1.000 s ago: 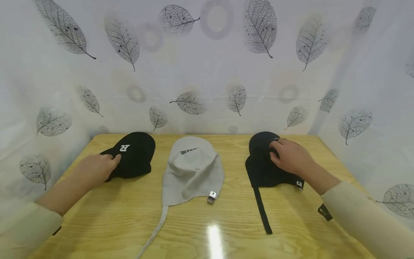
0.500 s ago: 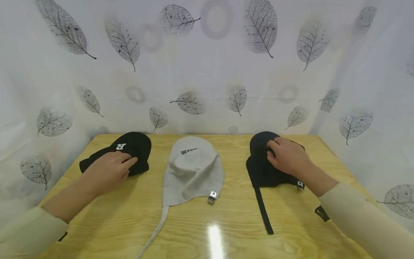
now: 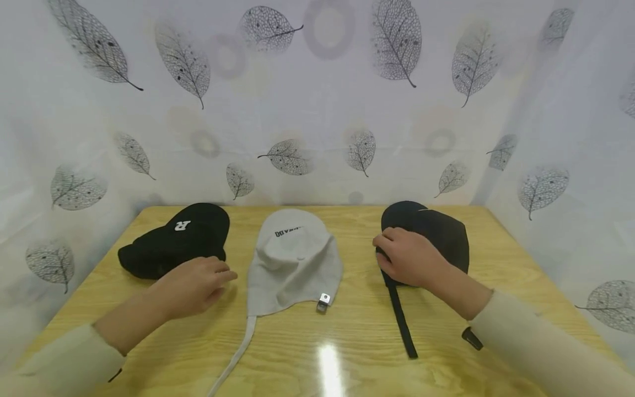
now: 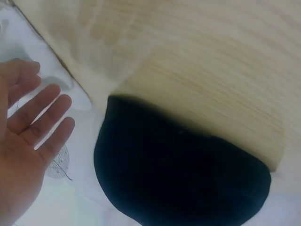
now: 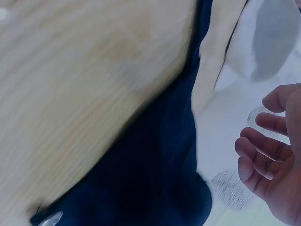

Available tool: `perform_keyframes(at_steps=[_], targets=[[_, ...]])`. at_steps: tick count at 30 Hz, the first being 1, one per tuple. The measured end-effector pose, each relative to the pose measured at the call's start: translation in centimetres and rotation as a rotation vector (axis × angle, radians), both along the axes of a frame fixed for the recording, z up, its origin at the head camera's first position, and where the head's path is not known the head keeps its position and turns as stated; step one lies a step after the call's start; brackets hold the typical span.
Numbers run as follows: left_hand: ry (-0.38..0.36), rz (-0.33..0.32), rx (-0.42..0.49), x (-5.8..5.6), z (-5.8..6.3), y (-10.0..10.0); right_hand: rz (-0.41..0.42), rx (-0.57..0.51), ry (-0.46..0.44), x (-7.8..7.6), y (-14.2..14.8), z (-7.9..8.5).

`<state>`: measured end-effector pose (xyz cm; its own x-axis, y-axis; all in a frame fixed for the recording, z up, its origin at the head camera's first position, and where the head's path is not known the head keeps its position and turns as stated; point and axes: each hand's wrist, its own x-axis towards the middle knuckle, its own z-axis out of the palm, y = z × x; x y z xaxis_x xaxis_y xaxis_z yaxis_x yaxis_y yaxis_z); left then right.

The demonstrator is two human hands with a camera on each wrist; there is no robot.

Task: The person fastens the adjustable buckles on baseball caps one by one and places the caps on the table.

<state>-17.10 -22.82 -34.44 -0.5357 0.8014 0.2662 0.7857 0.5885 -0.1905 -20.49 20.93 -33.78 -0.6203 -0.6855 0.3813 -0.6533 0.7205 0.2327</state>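
In the head view, a black cap with a white R (image 3: 171, 248) lies at the left, its brim pointing left. My left hand (image 3: 198, 286) hovers at its front right edge, fingers extended and holding nothing; the left wrist view shows the palm and fingers apart from the cap. At the right lies another black cap (image 3: 444, 234), with a long strap (image 3: 403, 325) trailing toward me. My right hand (image 3: 409, 255) is over its left side, hiding part of it. In the right wrist view those fingers are loosely bent with nothing between them.
A light grey cap (image 3: 297, 259) lies flattened between the black ones, with a metal buckle (image 3: 323, 301) and a thin strap (image 3: 238, 353) running toward me. Leaf-patterned white cloth (image 3: 317, 110) surrounds the wooden table (image 3: 367, 342) at the back and sides.
The left cap has shifted slightly left and its brim shows more fully. My left hand has moved right and toward me, off the cap. My right hand has moved left, uncovering the right cap's right side.
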Motion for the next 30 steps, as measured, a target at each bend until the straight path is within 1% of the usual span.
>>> perform_keyframes(at_steps=[2, 4, 8, 12, 14, 18, 21, 25, 28, 30], targets=[[-0.032, -0.009, -0.015, 0.1, -0.4, 0.4, 0.016, 0.013, -0.015, 0.5, -0.9, -0.2], [-0.045, -0.029, -0.021, 0.2, -0.7, 0.6, 0.026, 0.032, -0.036, 0.9, -1.9, -0.2], [-0.035, -0.089, -0.005, 0.1, -1.3, 1.2, 0.063, 0.085, -0.067, 1.8, -3.6, -0.2], [-0.035, -0.167, 0.035, 0.2, -1.3, 2.0, 0.133, 0.133, -0.077, 2.4, -5.1, -0.5], [-0.056, -0.202, 0.041, 0.4, -1.4, 2.5, 0.175, 0.16, -0.087, 2.7, -5.8, -0.8], [-0.121, -0.268, 0.023, 1.1, -1.5, 3.5, 0.252, 0.214, -0.1, 3.2, -7.2, -1.4], [-0.147, -0.298, 0.015, 1.6, -1.6, 4.2, 0.297, 0.239, -0.084, 3.4, -8.1, -1.8], [-0.184, -0.323, 0.04, 1.9, -1.8, 4.9, 0.322, 0.241, -0.056, 3.6, -9.0, -2.1], [-0.237, -0.351, 0.064, 1.9, -1.9, 5.1, 0.322, 0.24, -0.05, 3.7, -9.5, -2.4], [-0.258, -0.375, 0.072, 2.0, -2.0, 5.3, 0.317, 0.247, -0.057, 3.7, -9.8, -2.7]])
